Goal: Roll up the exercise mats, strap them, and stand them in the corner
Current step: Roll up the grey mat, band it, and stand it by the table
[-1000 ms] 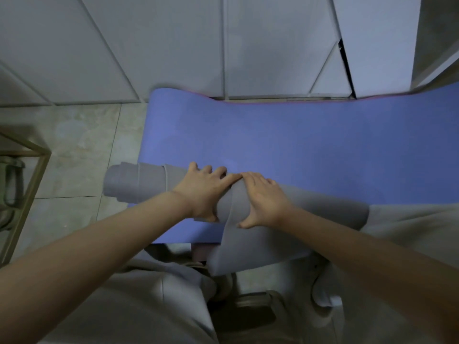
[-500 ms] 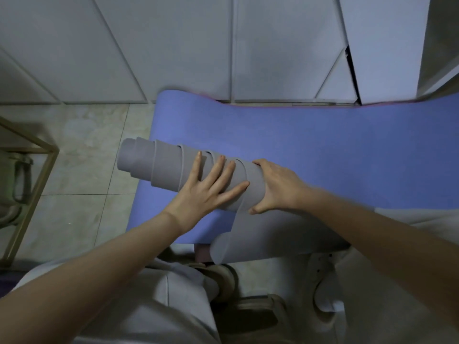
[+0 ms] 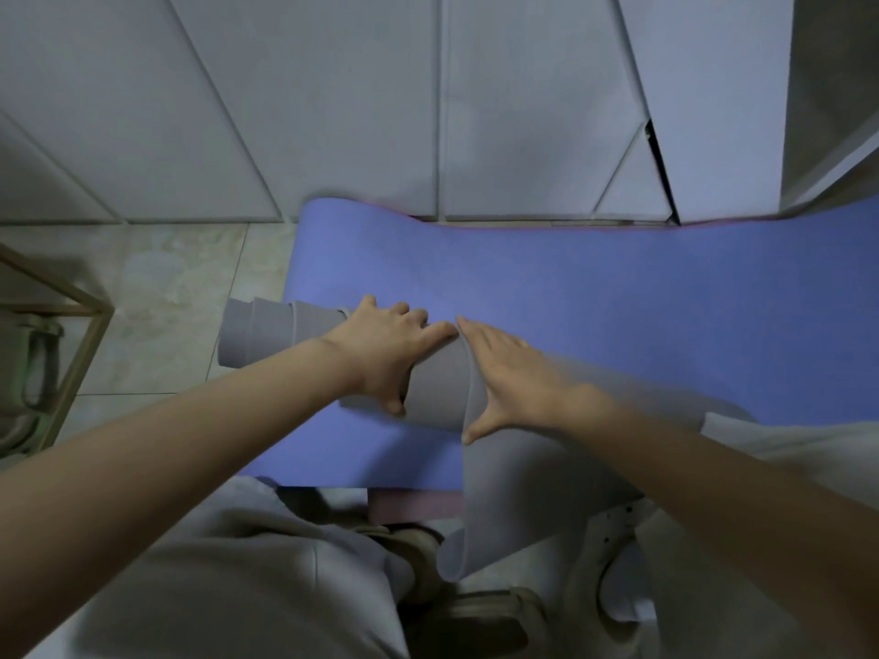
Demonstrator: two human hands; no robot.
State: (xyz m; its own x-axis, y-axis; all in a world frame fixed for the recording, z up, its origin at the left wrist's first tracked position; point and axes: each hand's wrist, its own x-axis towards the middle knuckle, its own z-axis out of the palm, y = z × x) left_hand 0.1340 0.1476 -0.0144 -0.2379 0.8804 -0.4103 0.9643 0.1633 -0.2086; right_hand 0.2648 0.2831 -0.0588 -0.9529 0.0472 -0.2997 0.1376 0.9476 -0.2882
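Grey mat (image 3: 435, 387), part-rolled, lies across the blue mat (image 3: 618, 297) on the floor (image 3: 157, 287), left of centre. Its loose tail trails to the near side.

Left grip (image 3: 380, 354) is cupped over the roll, fingers curled past the far side, thumb on the near side. Right grip (image 3: 513, 373) is flat, fingers straight, pressing the wrap edge.

The roll telescopes leftward, layers stepped.

Judgement: light, soft, springy foam that will likely unwind if released. The surface is probably grippy. Best held around the roll's middle with palms spread. Square the left end before strapping.
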